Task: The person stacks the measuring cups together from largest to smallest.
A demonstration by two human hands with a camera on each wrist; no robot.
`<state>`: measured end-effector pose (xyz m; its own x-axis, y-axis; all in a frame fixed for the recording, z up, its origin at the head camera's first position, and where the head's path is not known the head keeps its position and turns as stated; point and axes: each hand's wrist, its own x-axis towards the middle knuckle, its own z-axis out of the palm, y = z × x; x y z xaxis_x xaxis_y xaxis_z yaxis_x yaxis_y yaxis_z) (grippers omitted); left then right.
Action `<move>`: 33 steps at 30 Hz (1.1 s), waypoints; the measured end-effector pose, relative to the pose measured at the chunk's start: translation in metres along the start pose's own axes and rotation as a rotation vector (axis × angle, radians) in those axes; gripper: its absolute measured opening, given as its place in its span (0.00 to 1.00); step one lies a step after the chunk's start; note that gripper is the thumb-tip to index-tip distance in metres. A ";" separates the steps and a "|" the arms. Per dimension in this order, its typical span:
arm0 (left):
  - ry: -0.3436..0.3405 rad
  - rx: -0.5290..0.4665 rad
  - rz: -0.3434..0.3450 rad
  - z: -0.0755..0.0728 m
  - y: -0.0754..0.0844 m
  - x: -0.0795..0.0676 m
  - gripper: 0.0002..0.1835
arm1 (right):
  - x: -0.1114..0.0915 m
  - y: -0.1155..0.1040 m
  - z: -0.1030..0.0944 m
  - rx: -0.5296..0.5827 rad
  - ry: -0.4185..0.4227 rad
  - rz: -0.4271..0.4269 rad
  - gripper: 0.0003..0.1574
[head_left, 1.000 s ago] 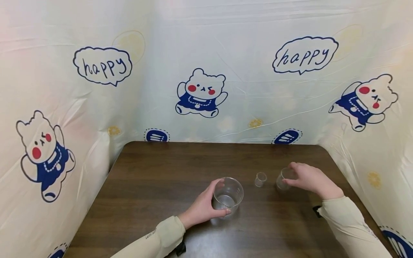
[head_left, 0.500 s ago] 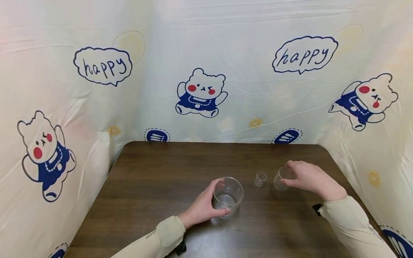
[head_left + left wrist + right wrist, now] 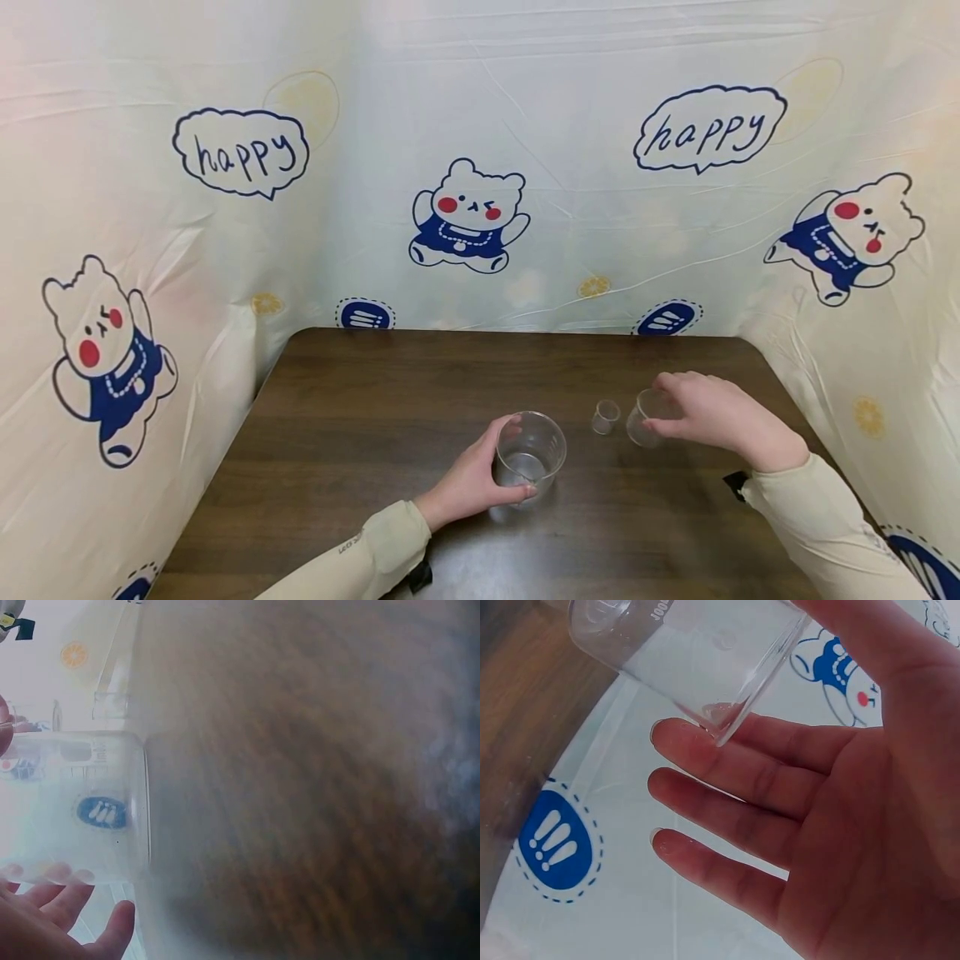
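Observation:
My left hand [image 3: 468,483] grips a large clear glass beaker [image 3: 543,467] standing upright on the table; in the left wrist view, fingers [image 3: 64,904] lie along its wall [image 3: 75,840]. With thumb and fingers, my right hand [image 3: 723,421] holds a medium glass beaker [image 3: 639,423] by its rim. Printed marks show on this beaker [image 3: 690,660] in the right wrist view, where its lower fingers stretch out free. The medium beaker appears raised off the table. Between the two stands a small beaker [image 3: 605,419], touched by neither hand.
The dark wooden table [image 3: 360,417] has rounded far corners. A pale printed curtain [image 3: 570,150] with bears and the word "happy" hangs around its back and sides. Black straps [image 3: 737,485] show at the cuffs.
My right hand has moved slightly left with the medium beaker, bringing it closer to the small one. The left hand and large beaker have stayed in place.

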<state>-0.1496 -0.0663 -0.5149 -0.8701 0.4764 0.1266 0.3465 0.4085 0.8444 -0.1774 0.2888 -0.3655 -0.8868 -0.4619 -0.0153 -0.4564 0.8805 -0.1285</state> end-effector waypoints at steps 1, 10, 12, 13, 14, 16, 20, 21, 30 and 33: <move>0.001 0.000 0.001 0.000 0.000 0.000 0.53 | 0.000 -0.002 -0.001 -0.005 0.007 -0.006 0.29; -0.001 -0.004 -0.004 0.001 0.001 0.000 0.52 | 0.002 -0.018 -0.012 -0.050 0.049 -0.070 0.29; -0.003 -0.006 -0.002 0.001 0.001 0.000 0.52 | 0.003 -0.021 -0.014 -0.058 0.050 -0.083 0.28; -0.003 -0.006 -0.002 0.001 0.001 0.000 0.52 | 0.004 -0.023 -0.015 -0.059 0.050 -0.087 0.28; -0.003 -0.006 -0.003 0.001 0.001 0.000 0.52 | 0.005 -0.025 -0.016 -0.061 0.051 -0.092 0.28; -0.001 -0.006 -0.004 0.001 0.000 0.001 0.52 | 0.007 -0.029 -0.018 -0.064 0.052 -0.103 0.28; 0.002 0.004 -0.007 0.001 -0.001 0.001 0.52 | 0.012 -0.038 -0.021 -0.077 0.068 -0.138 0.27; 0.003 0.007 -0.007 0.001 -0.001 0.001 0.52 | 0.014 -0.040 -0.022 -0.081 0.070 -0.150 0.27; 0.008 0.022 -0.013 0.001 -0.002 0.001 0.52 | 0.025 -0.062 -0.029 -0.095 0.081 -0.218 0.25; 0.011 0.022 -0.009 0.001 -0.002 0.001 0.52 | 0.028 -0.068 -0.031 -0.092 0.072 -0.230 0.25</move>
<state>-0.1504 -0.0658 -0.5169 -0.8769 0.4641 0.1249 0.3462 0.4296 0.8340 -0.1736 0.2190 -0.3266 -0.7602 -0.6454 0.0749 -0.6486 0.7605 -0.0300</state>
